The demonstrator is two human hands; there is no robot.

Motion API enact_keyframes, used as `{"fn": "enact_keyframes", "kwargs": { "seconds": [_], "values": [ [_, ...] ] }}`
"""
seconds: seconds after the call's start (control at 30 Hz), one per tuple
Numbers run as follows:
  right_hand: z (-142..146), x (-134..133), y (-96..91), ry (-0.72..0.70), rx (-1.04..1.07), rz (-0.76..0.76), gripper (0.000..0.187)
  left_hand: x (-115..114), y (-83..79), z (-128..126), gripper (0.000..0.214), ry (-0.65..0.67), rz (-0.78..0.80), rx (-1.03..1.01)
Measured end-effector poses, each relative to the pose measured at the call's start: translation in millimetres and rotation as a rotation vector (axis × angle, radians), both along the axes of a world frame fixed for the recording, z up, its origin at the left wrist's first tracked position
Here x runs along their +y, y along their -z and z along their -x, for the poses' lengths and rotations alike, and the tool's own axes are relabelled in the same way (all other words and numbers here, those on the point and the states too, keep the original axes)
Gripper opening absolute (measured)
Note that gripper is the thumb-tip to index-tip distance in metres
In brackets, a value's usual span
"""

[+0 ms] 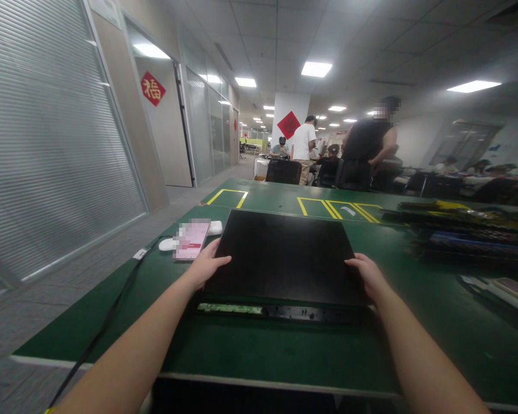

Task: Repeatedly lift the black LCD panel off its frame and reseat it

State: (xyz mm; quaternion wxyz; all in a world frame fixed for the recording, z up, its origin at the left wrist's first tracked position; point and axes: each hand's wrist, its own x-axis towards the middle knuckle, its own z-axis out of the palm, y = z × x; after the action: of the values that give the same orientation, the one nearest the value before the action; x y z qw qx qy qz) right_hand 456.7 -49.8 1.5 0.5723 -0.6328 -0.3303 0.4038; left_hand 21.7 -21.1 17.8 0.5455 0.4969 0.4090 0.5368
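Observation:
A flat black display panel (280,253) is held by its two short sides, over the green table. My left hand (206,265) grips its left edge, thumb on top and the fingers hidden beneath. At the opposite edge my right hand (368,275) grips the same way, its thumb on the upper face. Below the panel's near edge shows a narrow strip with a green circuit board (229,308) on the left and a dark section on the right. Whether this strip is part of the panel or lies under it I cannot tell.
Left of the panel a phone (193,240) lies beside white rounded items. A black cable (125,299) crosses the table's left edge. Blurred stacked parts (470,230) and another phone-like item (513,289) are on the right. Yellow tape outlines (339,209) mark the far side. People stand and sit beyond.

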Motion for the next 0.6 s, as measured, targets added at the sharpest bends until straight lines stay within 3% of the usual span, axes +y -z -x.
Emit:
{"fn": "enact_keyframes", "kwargs": {
  "seconds": [0.6],
  "values": [
    [-0.9,0.5,0.2,0.013,-0.066,-0.007,0.022,0.4,0.3,0.5,0.064,0.008,0.007,0.015]
  ]
}}
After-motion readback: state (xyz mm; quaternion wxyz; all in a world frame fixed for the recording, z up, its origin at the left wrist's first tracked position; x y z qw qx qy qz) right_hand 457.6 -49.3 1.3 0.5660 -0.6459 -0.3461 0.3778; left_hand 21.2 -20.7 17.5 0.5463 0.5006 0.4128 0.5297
